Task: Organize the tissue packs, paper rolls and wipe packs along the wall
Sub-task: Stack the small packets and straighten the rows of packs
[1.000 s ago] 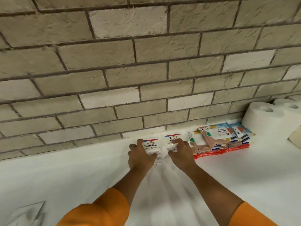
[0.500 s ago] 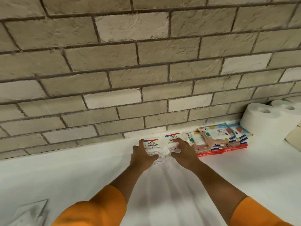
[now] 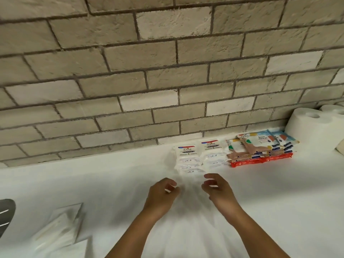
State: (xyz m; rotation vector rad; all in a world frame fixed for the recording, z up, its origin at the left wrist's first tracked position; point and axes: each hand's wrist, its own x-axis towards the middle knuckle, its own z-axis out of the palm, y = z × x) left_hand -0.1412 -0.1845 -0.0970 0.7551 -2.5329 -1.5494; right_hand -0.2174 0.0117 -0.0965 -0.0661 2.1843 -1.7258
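Brick wall [image 3: 167,71] backs a white counter [image 3: 111,183] where paper rolls [image 3: 307,125], stacked wipe packs [image 3: 260,148] and two stacks of Dove tissue packs [image 3: 188,159] line its foot, while the left hand [image 3: 160,198] and right hand [image 3: 219,192] hover just in front, fingers loosely curled and holding nothing. The next step is probably the soft white pack [image 3: 59,226] at lower left, best lifted flat and set square beside the leftmost Dove stack. The rolls are cut off at right, and a dark object [image 3: 5,215] at the left edge cannot be identified.
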